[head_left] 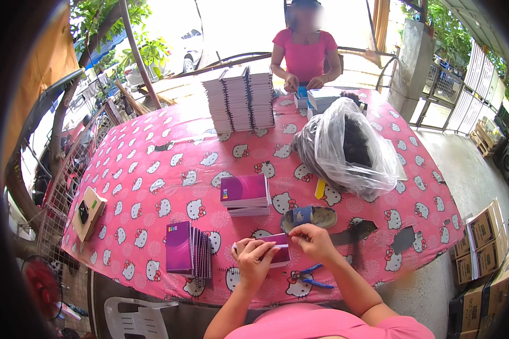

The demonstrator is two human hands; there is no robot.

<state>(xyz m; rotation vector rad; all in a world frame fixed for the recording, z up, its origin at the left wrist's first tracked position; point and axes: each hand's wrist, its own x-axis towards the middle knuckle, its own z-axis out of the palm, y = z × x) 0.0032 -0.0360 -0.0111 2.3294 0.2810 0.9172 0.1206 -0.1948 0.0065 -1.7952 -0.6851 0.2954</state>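
Observation:
A purple-covered notebook (281, 257) lies in front of me at the near side of the table. My left hand (254, 259) grips it, fingers curled over its left part. At its right end my right hand (312, 242) is closed in a pinch; what is between the fingertips is too small to make out. Blue-handled pliers (316, 279) lie below my right wrist. Just beyond my hands sits a slipper-shaped thing with a blue band (303, 216). A pile of purple notebooks (244, 189) stands further off, and another pile of spiral-bound ones (180, 248) is at left.
A clear plastic bag of black material (345, 147) and tall notebook stacks (240, 101) stand farther back. Across the pink patterned table (130, 186), a person in pink (306, 53) handles blue-and-white items. Cardboard (89, 212) lies left, a yellow piece (320, 188) mid-table, boxes (483, 240) at right.

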